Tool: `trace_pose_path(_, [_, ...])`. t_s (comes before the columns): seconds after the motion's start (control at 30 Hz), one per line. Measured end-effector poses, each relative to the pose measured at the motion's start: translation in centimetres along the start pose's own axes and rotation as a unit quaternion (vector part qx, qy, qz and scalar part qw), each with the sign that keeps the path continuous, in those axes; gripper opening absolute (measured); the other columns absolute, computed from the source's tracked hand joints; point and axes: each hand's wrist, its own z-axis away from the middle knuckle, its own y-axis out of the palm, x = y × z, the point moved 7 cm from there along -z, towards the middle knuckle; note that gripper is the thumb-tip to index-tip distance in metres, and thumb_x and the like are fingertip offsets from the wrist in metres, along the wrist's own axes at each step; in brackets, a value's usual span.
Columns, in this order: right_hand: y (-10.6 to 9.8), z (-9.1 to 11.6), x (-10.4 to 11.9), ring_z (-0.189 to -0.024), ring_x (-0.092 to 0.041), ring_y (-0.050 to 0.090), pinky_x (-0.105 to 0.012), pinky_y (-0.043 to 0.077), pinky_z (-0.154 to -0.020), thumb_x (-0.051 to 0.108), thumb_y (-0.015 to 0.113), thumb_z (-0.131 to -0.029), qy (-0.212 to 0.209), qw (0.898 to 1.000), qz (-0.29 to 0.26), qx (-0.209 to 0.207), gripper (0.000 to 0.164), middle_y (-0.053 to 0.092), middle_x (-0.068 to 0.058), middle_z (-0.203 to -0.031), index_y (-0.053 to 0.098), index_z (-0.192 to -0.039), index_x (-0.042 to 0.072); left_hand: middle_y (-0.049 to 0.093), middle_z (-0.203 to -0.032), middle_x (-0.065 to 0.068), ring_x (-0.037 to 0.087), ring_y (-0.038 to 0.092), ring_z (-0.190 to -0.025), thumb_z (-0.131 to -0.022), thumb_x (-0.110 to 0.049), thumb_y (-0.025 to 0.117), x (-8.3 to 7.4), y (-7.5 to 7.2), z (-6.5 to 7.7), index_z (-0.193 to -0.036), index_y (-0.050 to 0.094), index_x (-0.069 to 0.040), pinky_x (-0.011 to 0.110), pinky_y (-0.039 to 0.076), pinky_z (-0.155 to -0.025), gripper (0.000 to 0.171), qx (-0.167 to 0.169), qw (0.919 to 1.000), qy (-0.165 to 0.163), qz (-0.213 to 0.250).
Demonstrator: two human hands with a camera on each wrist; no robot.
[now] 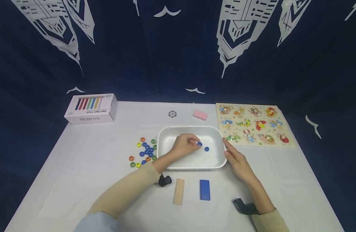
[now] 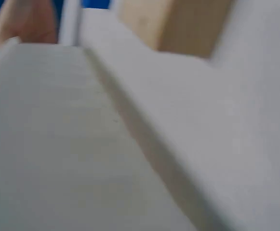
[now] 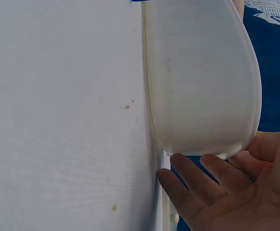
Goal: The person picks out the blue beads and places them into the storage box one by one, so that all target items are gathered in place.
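My left hand [image 1: 185, 144] is over the white tray [image 1: 178, 165], pinching a blue bead [image 1: 199, 144] at its fingertips. Another blue bead [image 1: 206, 149] lies on the tray floor just right of it. At the tray's right end, my right hand [image 1: 238, 162] rests against the rim with its fingers extended. The right wrist view shows those fingers [image 3: 193, 175] loosely spread beside the tray's outer wall [image 3: 202, 110]. The left wrist view is blurred; it shows the tray's side [image 2: 72, 130] but not the pinched bead.
Loose blue, orange, green and yellow beads [image 1: 146, 152] lie left of the tray. In front are a wooden block [image 1: 178, 191] and a blue block [image 1: 205, 190]. Behind are a pink block [image 1: 200, 115], a round chip [image 1: 172, 114], an insect puzzle board [image 1: 256, 125] and a box [image 1: 91, 109].
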Motion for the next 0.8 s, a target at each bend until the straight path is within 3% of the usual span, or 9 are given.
trace_pose_path(0.37, [0.2,0.2,0.3,-0.122,-0.033,0.041,-0.046,0.032,-0.098,0.024,0.038,-0.095,-0.005,1.0,-0.009,0.005,0.046,0.027,-0.008,-0.144,0.026,-0.14,0.024,0.057,-0.059,-0.013,0.001,0.05,-0.053,-0.07,-0.023,0.071,1.4,3.1,-1.5,-0.085,0.067,-0.019,0.016,0.038,-0.052,0.016,0.057,0.9877,-0.018,-0.144])
trace_pose_path(0.6, [0.1,0.0,-0.3,-0.124,-0.028,0.039,-0.042,0.032,-0.099,0.031,0.038,-0.094,-0.01,1.0,-0.002,0.0,0.046,0.027,-0.001,-0.144,0.026,-0.138,0.031,0.061,-0.064,-0.011,0.003,0.051,-0.056,-0.07,-0.014,0.069,1.0,3.4,-1.7,-0.091,0.067,-0.016,0.017,0.039,-0.054,0.021,0.074,0.9866,-0.019,-0.144])
trace_pose_path(0.8, [0.1,-0.1,-0.3,-0.124,-0.03,0.039,-0.044,0.033,-0.098,0.029,0.038,-0.095,-0.018,1.0,0.002,-0.005,0.046,0.028,-0.004,-0.144,0.026,-0.139,0.029,0.066,-0.086,-0.007,0.005,0.057,-0.076,-0.07,-0.019,0.072,-0.5,2.7,-0.8,-0.11,0.061,-0.017,0.018,0.042,-0.069,0.042,0.091,0.9849,0.007,-0.147])
